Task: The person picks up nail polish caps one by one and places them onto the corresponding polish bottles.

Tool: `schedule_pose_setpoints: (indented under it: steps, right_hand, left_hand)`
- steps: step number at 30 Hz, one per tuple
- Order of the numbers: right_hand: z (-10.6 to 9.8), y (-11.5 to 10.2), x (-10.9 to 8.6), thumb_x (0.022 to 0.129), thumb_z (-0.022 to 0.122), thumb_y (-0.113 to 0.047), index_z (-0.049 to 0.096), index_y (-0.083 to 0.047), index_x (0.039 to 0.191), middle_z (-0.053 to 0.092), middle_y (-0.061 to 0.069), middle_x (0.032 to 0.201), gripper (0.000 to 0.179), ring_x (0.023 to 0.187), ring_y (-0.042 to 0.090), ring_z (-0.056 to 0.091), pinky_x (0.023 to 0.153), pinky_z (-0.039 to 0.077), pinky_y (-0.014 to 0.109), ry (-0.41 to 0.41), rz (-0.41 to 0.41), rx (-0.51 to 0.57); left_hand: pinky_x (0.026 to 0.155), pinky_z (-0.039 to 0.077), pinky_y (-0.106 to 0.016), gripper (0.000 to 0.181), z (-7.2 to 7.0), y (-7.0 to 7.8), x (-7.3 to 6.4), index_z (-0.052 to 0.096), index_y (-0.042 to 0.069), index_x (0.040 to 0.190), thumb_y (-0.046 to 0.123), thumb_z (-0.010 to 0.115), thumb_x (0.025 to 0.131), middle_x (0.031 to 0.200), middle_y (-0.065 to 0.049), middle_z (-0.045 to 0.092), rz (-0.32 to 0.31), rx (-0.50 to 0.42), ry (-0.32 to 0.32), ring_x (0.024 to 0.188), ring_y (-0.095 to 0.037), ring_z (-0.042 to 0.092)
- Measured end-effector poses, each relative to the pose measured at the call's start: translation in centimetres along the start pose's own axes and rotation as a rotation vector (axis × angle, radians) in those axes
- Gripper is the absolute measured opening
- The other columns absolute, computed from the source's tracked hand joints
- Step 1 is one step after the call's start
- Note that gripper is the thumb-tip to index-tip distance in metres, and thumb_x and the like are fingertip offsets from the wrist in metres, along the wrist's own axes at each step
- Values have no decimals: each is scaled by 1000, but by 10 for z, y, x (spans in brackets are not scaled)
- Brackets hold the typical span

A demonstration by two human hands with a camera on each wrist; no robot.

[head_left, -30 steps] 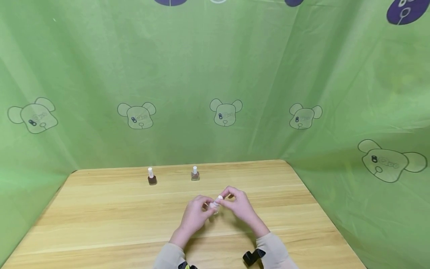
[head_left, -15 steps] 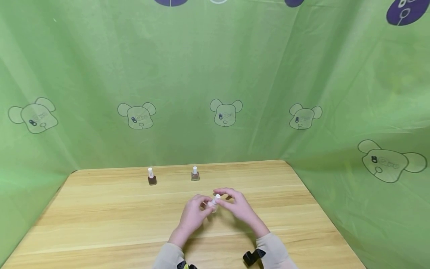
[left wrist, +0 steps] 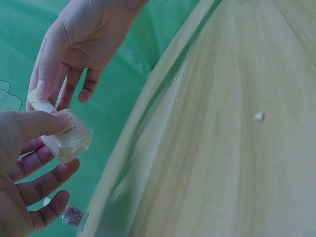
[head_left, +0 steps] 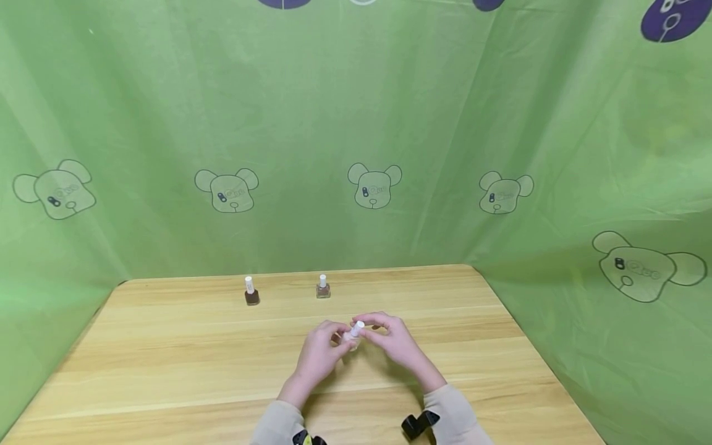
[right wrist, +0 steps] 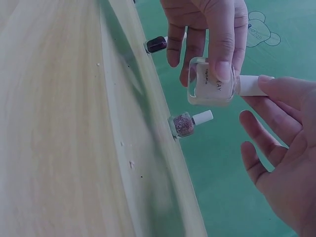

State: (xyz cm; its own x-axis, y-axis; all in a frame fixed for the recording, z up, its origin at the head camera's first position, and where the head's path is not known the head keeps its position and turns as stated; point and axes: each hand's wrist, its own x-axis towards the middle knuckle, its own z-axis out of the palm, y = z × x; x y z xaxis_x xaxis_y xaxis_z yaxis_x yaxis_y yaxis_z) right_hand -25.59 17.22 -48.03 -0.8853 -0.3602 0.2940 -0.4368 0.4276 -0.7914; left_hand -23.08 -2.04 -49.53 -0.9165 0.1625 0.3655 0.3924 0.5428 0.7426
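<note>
Near the middle of the table, a clear nail polish bottle [right wrist: 199, 91] with black lettering and pale contents is held tilted between the two hands. My left hand [head_left: 319, 353] grips its glass body between thumb and fingers. The white cap [right wrist: 249, 85] is pinched by the thumb and index finger of my right hand [head_left: 397, 341]; its other fingers are spread away from the bottle in the right wrist view. Cap and bottle appear joined, and the bottle's neck cannot be made out clearly.
A dark nail polish bottle [head_left: 252, 298] stands at the table's back left. Another, with a glittery pinkish-brown body [head_left: 323, 290], stands to its right. The wooden table [head_left: 167, 364] is bounded by a green curtain [head_left: 300, 123] behind and at both sides.
The bottle and its cap have shifted slightly left, and the right hand's fingers have changed position around the cap. The left hand stays nearly in place; the standing bottles have not moved.
</note>
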Motion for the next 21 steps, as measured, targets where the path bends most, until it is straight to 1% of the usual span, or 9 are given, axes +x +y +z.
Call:
schedule_pose_setpoints:
  steps: [5,12,17,21]
  right_hand:
    - [-1,-2,0,89,69,-24,70,-15,112,73,3,112,25,100,15,62,92,48,47,4,4,5]
    - [0,-1,0,88,69,-20,71,-14,108,73,3,107,21,95,9,61,88,49,37,9,-2,-4]
    - [-1,1,1,89,69,-22,70,-13,110,73,5,108,22,92,6,60,86,49,32,5,7,20]
    - [-1,2,1,89,69,-18,70,-11,111,73,6,109,23,94,10,61,87,49,31,4,8,29]
  left_hand:
    - [71,57,-31,27,1,-1,0,72,5,103,19,78,81,91,-4,68,30,2,-2,81,-17,64]
    - [71,54,-23,28,2,-2,0,72,6,103,20,78,81,95,-5,69,49,45,-3,82,-17,65]
    - [75,54,-24,28,0,-1,0,72,7,106,22,77,83,101,-5,70,45,55,-14,87,-20,66]
    - [74,54,-23,29,-1,-1,0,72,8,106,24,76,83,101,-4,70,42,37,-19,87,-17,66]
